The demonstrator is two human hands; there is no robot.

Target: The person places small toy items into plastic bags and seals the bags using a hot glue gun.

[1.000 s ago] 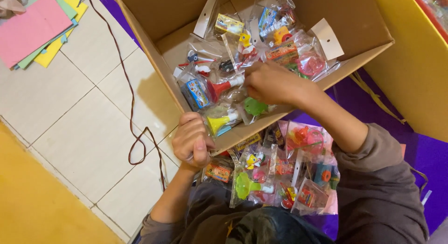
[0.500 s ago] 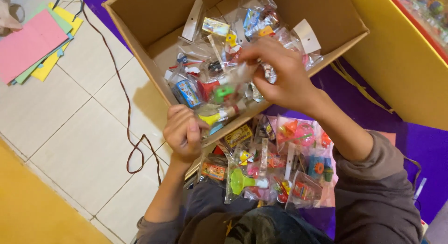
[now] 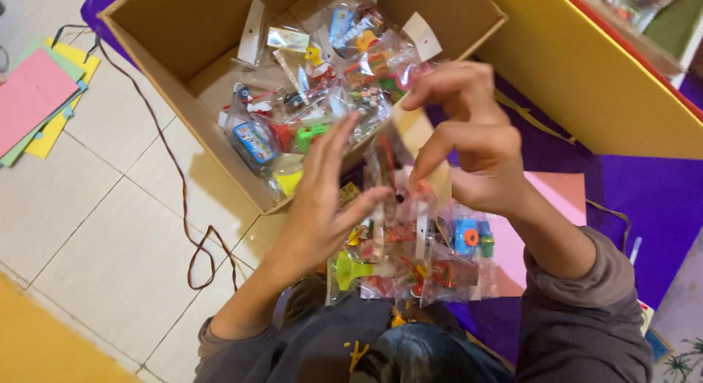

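- Cardboard box (image 3: pixel 183 31) sits open on the tiled floor (image 3: pixel 95 207), tipped toward the person, probably so the pile of bagged toys (image 3: pixel 315 68) inside is easy to reach. A yellow panel (image 3: pixel 586 83) stands just to its right.
- Purple mat (image 3: pixel 659 200) runs under the box's right side and the person's lap, with a pink sheet (image 3: pixel 556 192) lying on it.
- Coloured paper sheets (image 3: pixel 36 97) are stacked off to the left, well apart from the box, with a thin brown cord (image 3: pixel 176 163) trailing past them.
- Second heap of toy packets (image 3: pixel 432 258) rests in the lap, right under both hands.
- Right hand (image 3: pixel 476 145) is raised above the lap and pinches the top of a clear toy packet (image 3: pixel 392 170) between thumb and fingers, so it hangs down.
- Left hand (image 3: pixel 322 207) is spread flat, fingers straight, its palm side against the hanging packet, gripping nothing; looks like it's steadying the bag. It's motion-blurred, so the exact contact is hard to call.
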